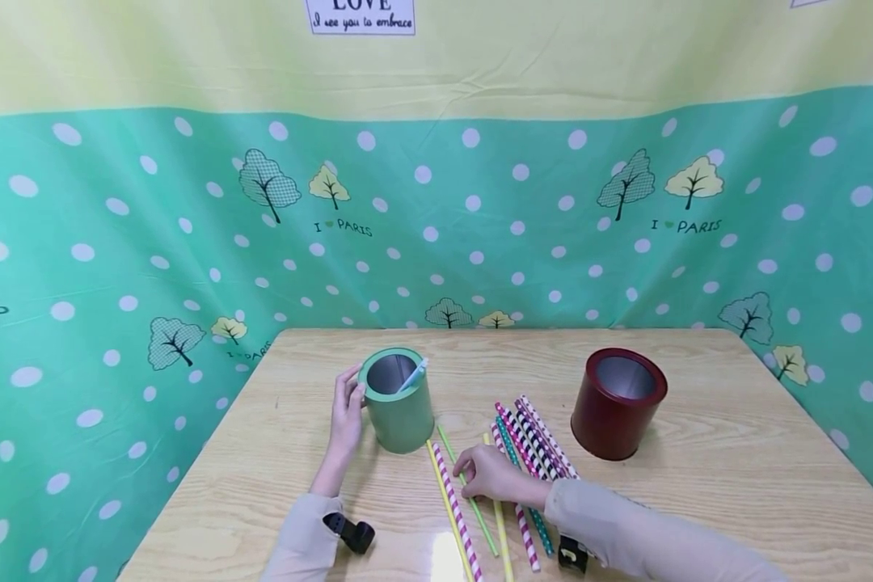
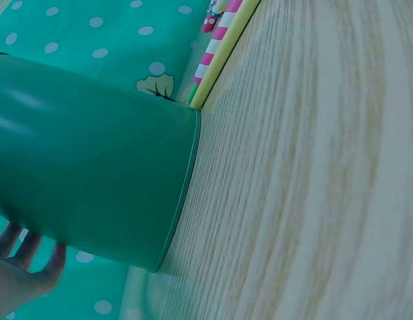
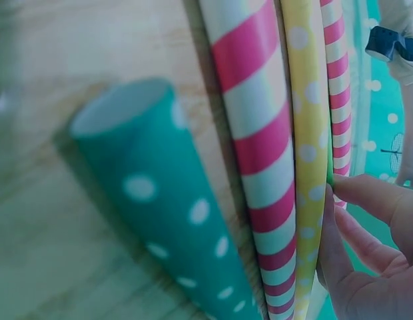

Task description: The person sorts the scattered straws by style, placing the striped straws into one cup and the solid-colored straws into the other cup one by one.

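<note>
1 grn can (image 1: 402, 422), 1 lime straw (image 1: 483, 525)

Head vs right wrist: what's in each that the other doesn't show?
Head only: the dark red tin, and the pale blue stick leaning in the mouth of the green tin.

Right wrist only: the hollow end of the teal dotted straw, and pale dots on a yellow straw, not discernible from the head.

Both: right hand, pink-striped straws, left sleeve, wood table, dotted green cloth.
</note>
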`<state>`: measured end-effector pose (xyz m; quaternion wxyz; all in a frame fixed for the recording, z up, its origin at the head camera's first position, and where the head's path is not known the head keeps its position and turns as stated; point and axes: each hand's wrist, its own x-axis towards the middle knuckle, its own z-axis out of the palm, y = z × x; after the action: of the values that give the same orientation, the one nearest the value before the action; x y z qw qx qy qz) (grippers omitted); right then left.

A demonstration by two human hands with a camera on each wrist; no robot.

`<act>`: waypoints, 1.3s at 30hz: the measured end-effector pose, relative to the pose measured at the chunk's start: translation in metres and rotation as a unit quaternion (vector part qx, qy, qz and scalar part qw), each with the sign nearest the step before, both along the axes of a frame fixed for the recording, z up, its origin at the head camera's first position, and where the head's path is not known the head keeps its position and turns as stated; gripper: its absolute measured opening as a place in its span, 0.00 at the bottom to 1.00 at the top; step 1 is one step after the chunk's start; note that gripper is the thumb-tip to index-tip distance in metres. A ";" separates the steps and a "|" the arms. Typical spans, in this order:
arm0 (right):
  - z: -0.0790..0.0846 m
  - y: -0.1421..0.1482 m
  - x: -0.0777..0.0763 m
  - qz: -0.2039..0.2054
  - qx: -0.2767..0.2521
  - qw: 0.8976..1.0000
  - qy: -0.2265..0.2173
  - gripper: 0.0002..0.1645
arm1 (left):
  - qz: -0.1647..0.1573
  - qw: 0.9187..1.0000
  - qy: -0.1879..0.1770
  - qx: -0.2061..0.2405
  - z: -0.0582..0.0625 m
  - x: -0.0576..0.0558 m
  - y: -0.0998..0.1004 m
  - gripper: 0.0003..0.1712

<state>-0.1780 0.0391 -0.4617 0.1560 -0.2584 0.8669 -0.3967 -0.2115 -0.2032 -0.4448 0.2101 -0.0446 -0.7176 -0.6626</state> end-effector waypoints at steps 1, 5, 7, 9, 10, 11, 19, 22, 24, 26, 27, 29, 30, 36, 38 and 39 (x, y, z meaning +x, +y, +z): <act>0.000 0.000 0.000 0.000 -0.002 1.000 0.000 0.16 | 0.001 1.000 0.004 -0.001 -0.002 -0.001 -0.001 0.22; -0.001 0.000 0.000 -0.005 -0.008 1.000 -0.002 0.17 | 0.001 1.000 0.006 -0.001 -0.002 -0.002 -0.001 0.22; -0.002 0.000 0.000 -0.008 -0.006 1.000 -0.002 0.17 | 0.002 1.000 0.004 -0.002 -0.002 -0.002 0.000 0.21; -0.002 -0.001 0.000 -0.012 -0.004 1.000 -0.004 0.18 | 0.004 1.000 0.002 -0.002 -0.001 -0.001 0.000 0.21; -0.002 -0.001 0.000 -0.013 -0.002 1.000 -0.004 0.18 | 0.005 1.000 0.001 -0.002 -0.001 -0.001 0.000 0.21; -0.002 -0.001 0.001 -0.015 -0.001 1.000 -0.004 0.18 | 0.005 1.000 0.001 -0.003 -0.001 -0.001 0.000 0.21; -0.003 -0.002 0.005 -0.022 0.006 1.000 -0.004 0.18 | 0.003 1.000 -0.008 -0.010 -0.003 0.001 -0.001 0.21; -0.005 -0.001 0.007 -0.021 0.000 1.000 -0.003 0.16 | 0.001 1.000 -0.013 -0.009 -0.005 0.002 -0.001 0.21; -0.006 -0.001 0.007 -0.021 -0.005 1.000 -0.006 0.14 | 0.003 1.000 -0.015 -0.011 -0.005 0.003 -0.001 0.21; -0.007 0.000 0.009 -0.023 -0.008 1.000 -0.010 0.12 | 0.003 1.000 -0.015 -0.011 -0.006 0.004 -0.001 0.21; -0.007 0.000 0.009 -0.024 -0.008 1.000 -0.010 0.12 | 0.002 1.000 -0.015 -0.010 -0.006 0.004 -0.001 0.21; -0.008 0.000 0.011 -0.027 -0.007 1.000 -0.008 0.12 | 0.002 1.000 -0.016 -0.009 -0.007 0.005 -0.001 0.21; -0.008 0.000 0.011 -0.029 -0.006 1.000 -0.007 0.12 | 0.001 1.000 -0.016 -0.008 -0.007 0.005 -0.001 0.21; -0.005 -0.003 0.011 -0.039 -0.002 0.999 0.016 0.15 | 0.005 1.000 -0.009 -0.008 -0.003 0.003 -0.001 0.21; -0.004 -0.004 0.010 -0.041 0.000 0.999 0.027 0.16 | 0.005 1.000 -0.006 -0.009 -0.002 0.002 -0.001 0.21; -0.004 -0.004 0.010 -0.040 0.003 0.999 0.034 0.16 | 0.004 1.000 -0.004 -0.008 -0.001 0.001 -0.001 0.21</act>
<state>-0.1682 0.0353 -0.4654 0.1112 -0.2360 0.8826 -0.3912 -0.2100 -0.2040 -0.4462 0.2093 -0.0412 -0.7240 -0.6560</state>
